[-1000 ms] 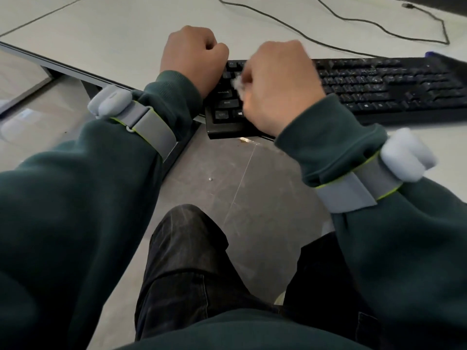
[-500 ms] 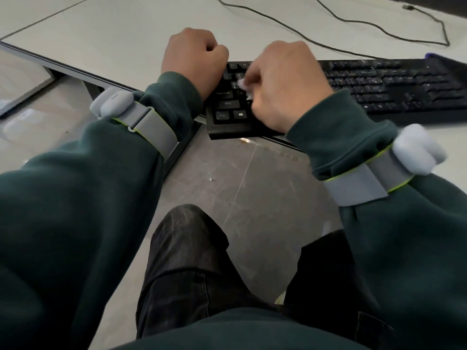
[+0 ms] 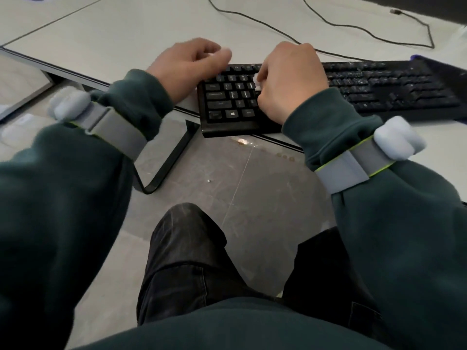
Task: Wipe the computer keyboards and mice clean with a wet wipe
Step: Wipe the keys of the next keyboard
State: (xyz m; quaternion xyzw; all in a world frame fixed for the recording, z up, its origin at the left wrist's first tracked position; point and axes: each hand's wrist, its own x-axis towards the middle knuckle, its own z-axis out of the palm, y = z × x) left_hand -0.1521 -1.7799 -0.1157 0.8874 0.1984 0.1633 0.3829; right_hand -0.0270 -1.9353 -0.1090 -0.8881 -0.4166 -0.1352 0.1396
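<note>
A black keyboard [image 3: 379, 87] lies along the near edge of a pale table [image 3: 113, 34], its left end jutting over the edge. My right hand [image 3: 288, 82] is curled over the left-middle keys and pinches a small white wet wipe [image 3: 256, 82], pressing it onto the keys. My left hand [image 3: 187, 69] sits with curled fingers at the keyboard's far left corner; whether it holds the corner is hidden. No mouse is in view.
A thin black cable [image 3: 328, 21] loops across the table behind the keyboard and ends in a plug [image 3: 395, 11]. A black table leg [image 3: 171, 160] bends down below the left hand. My knees [image 3: 192, 248] are under the table edge.
My right hand has slid a little to the right with the wipe, uncovering more of the left-hand keys. My left hand has stayed at the keyboard's left corner.
</note>
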